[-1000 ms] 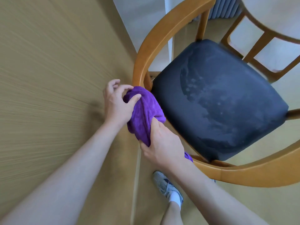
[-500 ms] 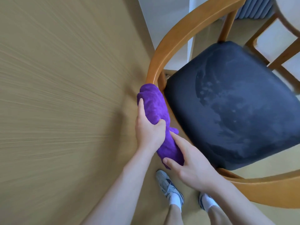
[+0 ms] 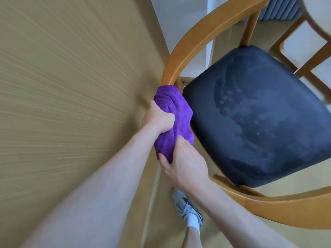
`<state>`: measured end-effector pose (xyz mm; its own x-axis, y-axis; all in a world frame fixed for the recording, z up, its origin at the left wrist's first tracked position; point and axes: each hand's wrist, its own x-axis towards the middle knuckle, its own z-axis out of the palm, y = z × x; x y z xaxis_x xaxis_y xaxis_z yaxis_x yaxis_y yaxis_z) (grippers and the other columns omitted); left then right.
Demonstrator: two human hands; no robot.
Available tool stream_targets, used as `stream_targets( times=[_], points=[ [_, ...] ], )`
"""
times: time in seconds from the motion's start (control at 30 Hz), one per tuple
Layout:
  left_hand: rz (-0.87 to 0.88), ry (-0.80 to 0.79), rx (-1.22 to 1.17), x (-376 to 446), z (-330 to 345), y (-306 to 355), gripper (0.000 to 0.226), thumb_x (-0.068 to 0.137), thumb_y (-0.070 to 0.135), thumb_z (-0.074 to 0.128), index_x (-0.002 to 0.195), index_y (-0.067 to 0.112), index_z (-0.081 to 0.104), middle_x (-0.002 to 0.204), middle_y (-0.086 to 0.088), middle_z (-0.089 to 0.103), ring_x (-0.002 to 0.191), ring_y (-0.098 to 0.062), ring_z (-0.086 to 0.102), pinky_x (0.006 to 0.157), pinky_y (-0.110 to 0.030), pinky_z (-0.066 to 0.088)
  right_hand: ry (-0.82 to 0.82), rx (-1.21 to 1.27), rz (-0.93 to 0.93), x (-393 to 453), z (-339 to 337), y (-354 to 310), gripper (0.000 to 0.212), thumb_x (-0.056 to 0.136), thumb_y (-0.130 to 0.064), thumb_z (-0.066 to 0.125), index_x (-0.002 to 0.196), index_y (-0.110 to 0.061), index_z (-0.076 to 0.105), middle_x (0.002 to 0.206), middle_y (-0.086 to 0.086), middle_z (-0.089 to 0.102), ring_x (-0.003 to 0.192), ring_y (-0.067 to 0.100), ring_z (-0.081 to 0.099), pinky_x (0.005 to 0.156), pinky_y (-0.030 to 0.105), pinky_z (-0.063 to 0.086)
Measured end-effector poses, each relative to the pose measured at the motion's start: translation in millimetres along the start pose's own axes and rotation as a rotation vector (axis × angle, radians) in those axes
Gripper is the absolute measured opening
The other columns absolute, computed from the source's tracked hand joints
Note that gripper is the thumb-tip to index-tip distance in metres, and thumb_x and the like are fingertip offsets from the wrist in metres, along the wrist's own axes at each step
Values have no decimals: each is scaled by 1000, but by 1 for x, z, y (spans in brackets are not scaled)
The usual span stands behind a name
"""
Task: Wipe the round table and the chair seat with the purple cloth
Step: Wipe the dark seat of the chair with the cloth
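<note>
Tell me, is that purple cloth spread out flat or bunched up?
Bunched up. The purple cloth is a wrinkled wad, gripped by the left hand and right hand.

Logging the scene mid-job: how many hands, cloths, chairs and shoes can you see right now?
Hands: 2, left hand and right hand, both gripping the cloth
Purple cloth: 1
Wooden chairs: 2, near chair, second chair only partly in view
Shoe: 1
Total: 6

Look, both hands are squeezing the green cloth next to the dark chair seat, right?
Not quite: the cloth is purple, not green, as the head view shows. Both the left hand and right hand do squeeze it beside the dark chair seat.
</note>
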<state>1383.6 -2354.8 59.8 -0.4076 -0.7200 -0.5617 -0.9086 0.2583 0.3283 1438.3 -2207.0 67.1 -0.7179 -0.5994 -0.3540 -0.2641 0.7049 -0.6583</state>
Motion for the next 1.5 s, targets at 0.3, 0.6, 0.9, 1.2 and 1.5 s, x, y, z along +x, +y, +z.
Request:
stream_targets(
  times=[0.3, 0.6, 0.9, 1.2, 1.5],
  points=[
    [194, -104, -383, 34, -5, -2, 41, 81, 5, 70, 118, 21, 62, 107, 2, 70, 96, -17, 69, 71, -24, 53, -83, 160, 83, 37, 3, -4, 38, 84, -51, 59, 77, -23, 34, 73, -6, 53, 48, 14, 53, 40, 27, 30],
    [76, -190, -801, 7, 3, -28, 45, 87, 17, 76, 130, 22, 62, 112, -3, 75, 92, -19, 76, 69, -30, 61, 21, 32, 6, 17, -3, 9, 43, 80, -65, 53, 76, -28, 33, 70, -10, 53, 55, 8, 52, 45, 28, 31],
    [9, -118, -1017, -52, 24, -45, 58, 87, 16, 76, 140, 26, 55, 122, -4, 72, 102, -28, 75, 88, -52, 62, 67, -74, -132, -30, 1, 51, 35, 86, -56, 60, 97, -25, 47, 79, -10, 55, 67, 13, 55, 52, 28, 43],
    [-122, -61, -1148, -97, 45, -44, 58, 89, 5, 71, 137, 33, 56, 119, -1, 74, 104, -27, 74, 91, -57, 59, -10, -112, -98, -62, -13, 74, 47, 80, -46, 61, 122, -24, 55, 103, -7, 69, 83, 19, 65, 60, 31, 50],
    [-147, -8, -815, -70, 30, -38, 64, 63, 1, 68, 121, 27, 59, 102, 1, 74, 75, -14, 75, 63, -38, 64, -87, -184, -102, -34, -11, 58, 35, 69, -44, 71, 89, -24, 49, 77, -9, 58, 67, 17, 50, 55, 28, 32]
  ],
)
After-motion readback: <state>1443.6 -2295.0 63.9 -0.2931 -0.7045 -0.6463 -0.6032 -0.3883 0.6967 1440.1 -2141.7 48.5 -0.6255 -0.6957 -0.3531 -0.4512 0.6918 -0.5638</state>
